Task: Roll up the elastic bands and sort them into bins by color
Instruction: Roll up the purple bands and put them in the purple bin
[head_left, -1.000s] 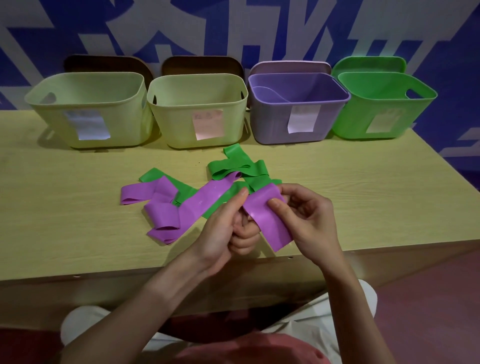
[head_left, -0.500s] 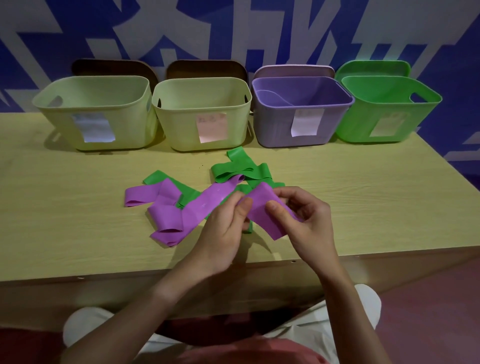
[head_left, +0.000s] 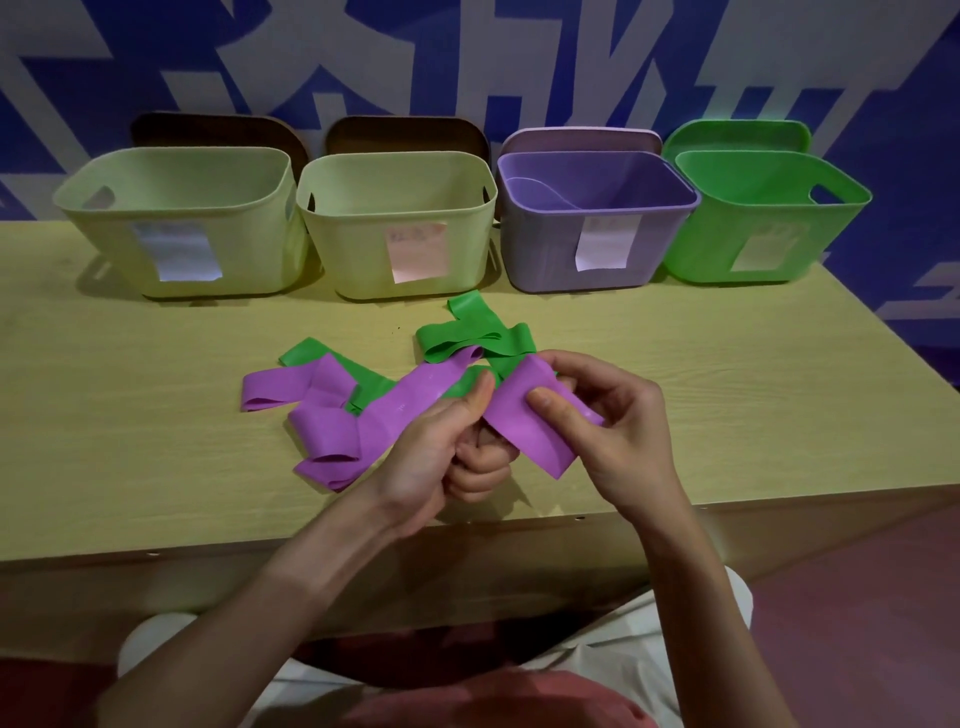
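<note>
With both hands, left hand (head_left: 441, 457) and right hand (head_left: 613, 431), pinched closed on the purple band (head_left: 524, 421), we risk the slack coil springing loose if either thumb slips.

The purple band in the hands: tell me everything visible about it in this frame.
The purple band is a wide, flat strip of smooth, slightly glossy, rubbery-looking material. Both hands pinch its near end: the left hand with its thumb on top, the right hand with its thumb pressed on the face and fingers curled behind. That end is folded over, not yet a tight roll. The rest trails left across the wooden table, looping loosely over green bands. It touches no bin.
</note>
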